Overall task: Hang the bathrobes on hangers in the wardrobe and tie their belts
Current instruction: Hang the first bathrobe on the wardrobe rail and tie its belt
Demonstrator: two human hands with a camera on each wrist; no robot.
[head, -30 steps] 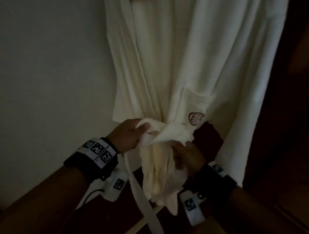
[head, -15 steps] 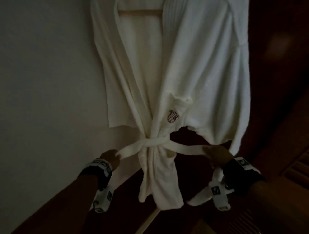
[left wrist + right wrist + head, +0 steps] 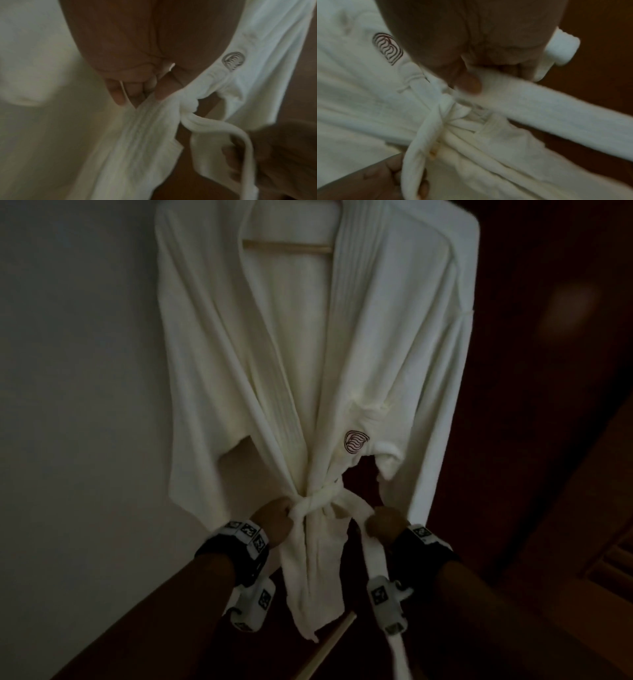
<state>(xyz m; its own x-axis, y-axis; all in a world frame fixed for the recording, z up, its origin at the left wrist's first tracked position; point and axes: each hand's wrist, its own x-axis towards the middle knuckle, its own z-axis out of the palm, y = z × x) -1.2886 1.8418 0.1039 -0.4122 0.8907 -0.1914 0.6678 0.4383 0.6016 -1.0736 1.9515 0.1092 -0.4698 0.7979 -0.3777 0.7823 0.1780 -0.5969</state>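
A white bathrobe with a dark emblem hangs on a wooden hanger. Its belt is cinched in a knot at the waist. My left hand grips the left belt end just beside the knot; the left wrist view shows its fingertips pinching the fabric next to the knot. To the right of the knot, my right hand holds the other belt end. In the right wrist view my thumb presses on that belt strip, and its tail hangs down below the hand.
A pale wall stands left of the robe. Dark wooden wardrobe panels are behind it and to the right. A light wooden edge runs diagonally below the robe's hem. The light is dim.
Half a second ago my hands were spread wide, pulling the belt ends taut. Both have now come in close to the knot, still holding the ends.
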